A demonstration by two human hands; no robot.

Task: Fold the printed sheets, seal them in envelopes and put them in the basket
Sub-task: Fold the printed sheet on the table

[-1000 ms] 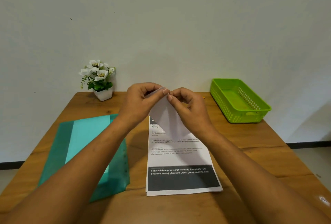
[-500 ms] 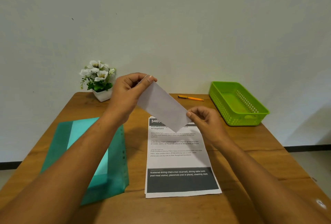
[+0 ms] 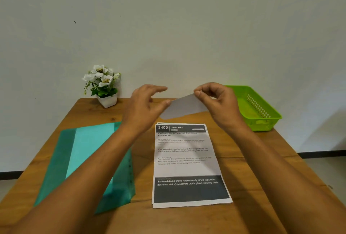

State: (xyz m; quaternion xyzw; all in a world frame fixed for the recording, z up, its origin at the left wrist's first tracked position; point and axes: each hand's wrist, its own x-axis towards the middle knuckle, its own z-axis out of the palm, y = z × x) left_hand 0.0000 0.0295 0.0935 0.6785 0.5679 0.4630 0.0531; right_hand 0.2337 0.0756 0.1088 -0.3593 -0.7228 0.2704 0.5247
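Note:
A white envelope (image 3: 182, 109) hangs in the air above the far end of the table, lying nearly level. My right hand (image 3: 217, 102) pinches its upper right corner between thumb and fingers. My left hand (image 3: 145, 106) is beside the envelope's left end with fingers spread; its thumb tip is at the paper's edge, and I cannot tell if it touches. A stack of printed sheets (image 3: 185, 164) lies flat on the table below the hands. The green basket (image 3: 262, 119) stands at the far right, just beyond my right hand, and looks empty.
A green plastic folder (image 3: 89, 159) with a lighter sheet inside lies on the left of the wooden table (image 3: 252, 168). A small white pot of flowers (image 3: 104, 87) stands at the back left against the wall.
The envelope swung from a steep tilt to nearly level and moved right toward the basket. My left hand let go of its end and opened. My right hand rose, still holding it.

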